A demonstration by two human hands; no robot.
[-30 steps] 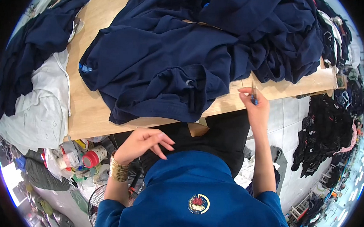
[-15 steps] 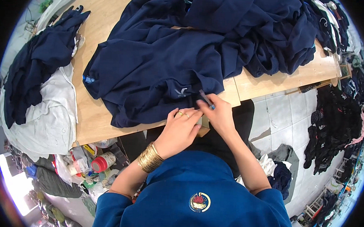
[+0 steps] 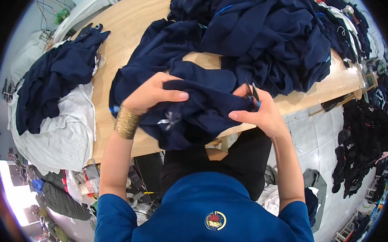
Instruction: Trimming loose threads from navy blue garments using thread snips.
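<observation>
A navy garment [image 3: 194, 110] with a small pale mark on it is stretched between my hands, lifted at the table's near edge. My left hand [image 3: 154, 93], with gold bangles at the wrist, pinches its edge, thumb on top. At the other end of this ribbed-looking edge, my right hand [image 3: 261, 113] holds the cloth under the thumb. Small scissors [image 3: 252, 94] with dark blades and a bit of blue are also held in my right hand, blades pointing away from me. The rest of the garment lies on the table beyond my hands.
A heap of navy clothes [image 3: 271, 42] covers the far right of the wooden table [image 3: 119, 40]. At the left, another navy garment [image 3: 57, 76] lies over white cloth [image 3: 64, 119]. Dark clothes [image 3: 359, 145] are piled on the tiled floor at right.
My hands have moved apart, the left one leftward and away, the right one rightward. The garment's edge has been raised and spread between them. The scissors now point upward from my right hand.
</observation>
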